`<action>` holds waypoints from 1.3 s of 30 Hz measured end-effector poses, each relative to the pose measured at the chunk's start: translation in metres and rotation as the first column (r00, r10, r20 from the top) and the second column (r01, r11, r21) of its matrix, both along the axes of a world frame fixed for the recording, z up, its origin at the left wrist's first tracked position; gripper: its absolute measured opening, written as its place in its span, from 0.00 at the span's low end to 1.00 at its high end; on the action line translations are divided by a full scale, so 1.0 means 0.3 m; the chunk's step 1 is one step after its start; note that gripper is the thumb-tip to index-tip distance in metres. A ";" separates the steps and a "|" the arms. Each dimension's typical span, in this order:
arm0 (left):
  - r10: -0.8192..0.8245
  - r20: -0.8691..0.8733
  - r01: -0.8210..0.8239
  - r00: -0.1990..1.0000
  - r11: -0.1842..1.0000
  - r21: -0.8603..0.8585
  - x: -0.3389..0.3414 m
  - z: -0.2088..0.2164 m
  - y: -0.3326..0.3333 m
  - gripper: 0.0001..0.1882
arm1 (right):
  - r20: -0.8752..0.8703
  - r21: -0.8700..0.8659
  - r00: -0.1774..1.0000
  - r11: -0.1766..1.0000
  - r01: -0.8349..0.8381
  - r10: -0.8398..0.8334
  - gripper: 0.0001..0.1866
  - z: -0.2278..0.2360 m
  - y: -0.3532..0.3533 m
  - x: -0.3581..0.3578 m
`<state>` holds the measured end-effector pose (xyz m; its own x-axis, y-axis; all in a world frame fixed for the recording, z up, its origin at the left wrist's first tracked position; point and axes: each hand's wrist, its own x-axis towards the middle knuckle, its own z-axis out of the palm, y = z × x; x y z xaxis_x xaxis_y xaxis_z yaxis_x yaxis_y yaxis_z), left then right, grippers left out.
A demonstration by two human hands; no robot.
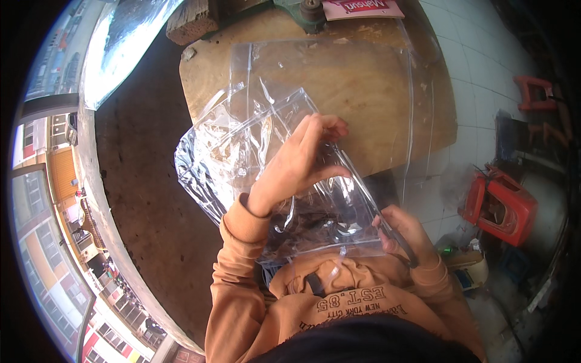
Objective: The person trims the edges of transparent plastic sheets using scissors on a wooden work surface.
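A clear plastic bag with seamed edges (242, 136) lies across my lap and the near left part of the table, crinkled and shiny. A thin dark strip (363, 190) runs along its right edge and trails past my right wrist. My left hand (293, 154) is over the bag, thumb and fingers spread apart around the strip's far end, with no clear grip on anything. Lower right, my right hand (402, 230) pinches the strip at the bag's edge between thumb and fingers. Part of the bag under my left hand is hidden.
Another clear plastic sheet (417, 115) lies flat on the wooden table (357, 97). At the far edge are a green metal machine part (311, 15), a pink printed packet (363, 8) and a wood block (192, 21). Red plastic stools (505, 206) stand on the tiled floor at right.
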<state>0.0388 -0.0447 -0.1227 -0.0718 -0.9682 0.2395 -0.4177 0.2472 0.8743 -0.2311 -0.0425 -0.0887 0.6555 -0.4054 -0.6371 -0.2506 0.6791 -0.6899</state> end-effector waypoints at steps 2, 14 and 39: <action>0.013 0.008 -0.013 1.000 1.000 -0.010 -0.001 0.001 0.006 0.33 | -0.049 -0.131 0.999 0.991 -0.028 0.021 0.22 0.039 -0.034 -0.020; 0.008 0.647 0.195 0.763 0.951 -0.241 -0.140 0.033 0.178 0.15 | -0.343 -0.934 0.896 0.205 -0.293 -0.281 0.26 -0.006 -0.202 0.142; 0.138 0.309 -0.054 0.941 0.963 -0.265 -0.130 -0.006 0.245 0.16 | -0.033 -0.954 0.939 -0.291 0.072 0.341 0.09 -0.048 -0.168 0.230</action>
